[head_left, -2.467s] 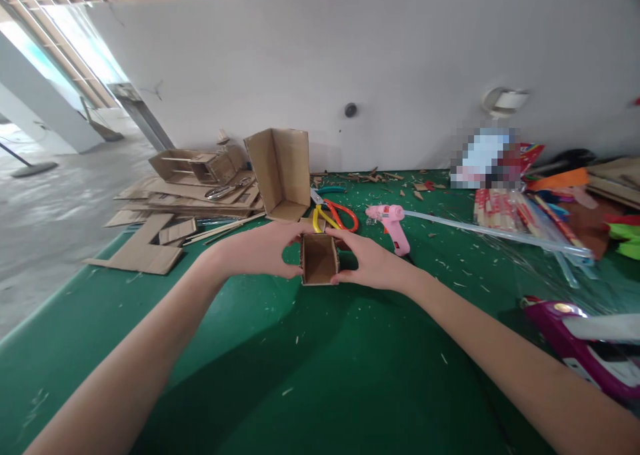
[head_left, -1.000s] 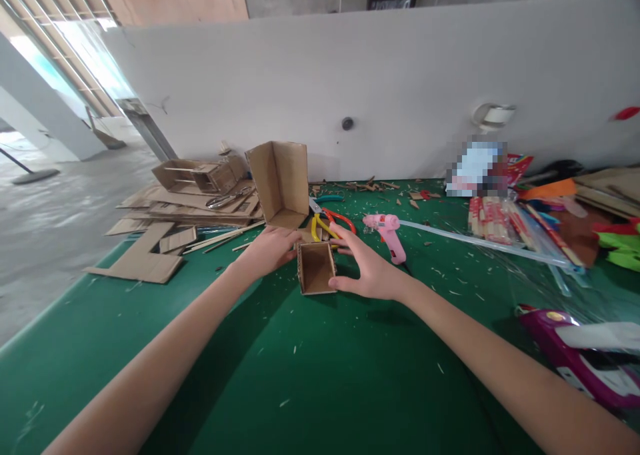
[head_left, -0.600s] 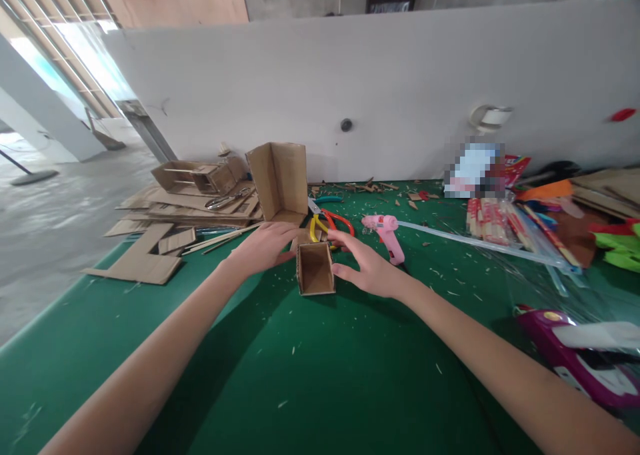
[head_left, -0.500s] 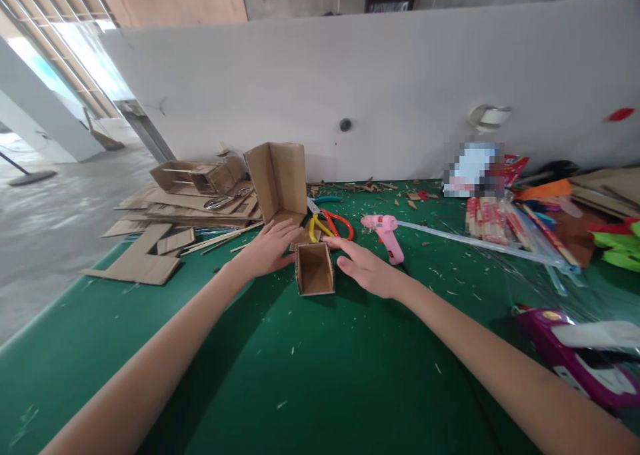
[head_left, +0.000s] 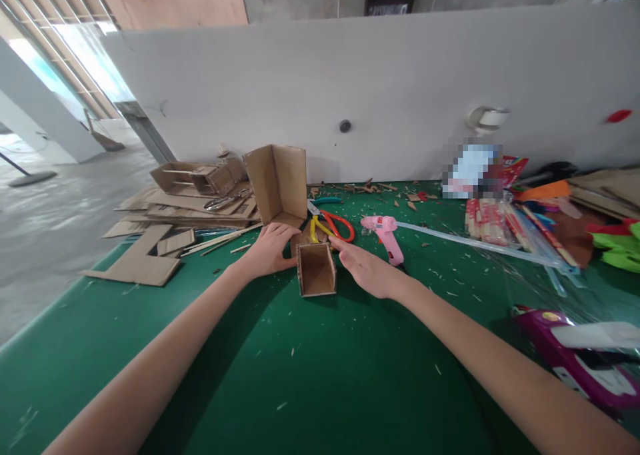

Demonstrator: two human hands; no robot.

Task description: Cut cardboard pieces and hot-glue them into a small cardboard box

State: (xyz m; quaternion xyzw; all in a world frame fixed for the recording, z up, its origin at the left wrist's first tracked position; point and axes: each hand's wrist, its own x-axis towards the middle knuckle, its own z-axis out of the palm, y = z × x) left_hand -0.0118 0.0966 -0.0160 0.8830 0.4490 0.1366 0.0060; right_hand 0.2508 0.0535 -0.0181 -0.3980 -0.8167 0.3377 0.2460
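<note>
A small open-fronted cardboard box (head_left: 318, 275) sits on the green table, between my two hands. On its left is my left hand (head_left: 270, 250), fingers bent, with a gap between thumb and fingertips; its thumb reaches close to the box, and contact is hard to tell. My right hand (head_left: 367, 268) is open at the other side, fingers stretched forward along the box wall. Behind my left fingers stands a tall folded cardboard corner piece (head_left: 287, 182). Scissors with red and yellow handles (head_left: 336, 226) lie just behind the small box.
A pink glue gun (head_left: 385, 234) with a long clear glue stick (head_left: 450, 236) lies to the right. Cardboard sheets (head_left: 145, 258) and a cardboard frame (head_left: 200, 177) are on the left. Further right are packaged sticks (head_left: 485, 222) and a purple-and-white tool (head_left: 575, 355). A wall (head_left: 400, 95) rises behind.
The small box has shifted slightly to the right. My left fingers have bent more and drawn in a little. My right hand has barely moved.
</note>
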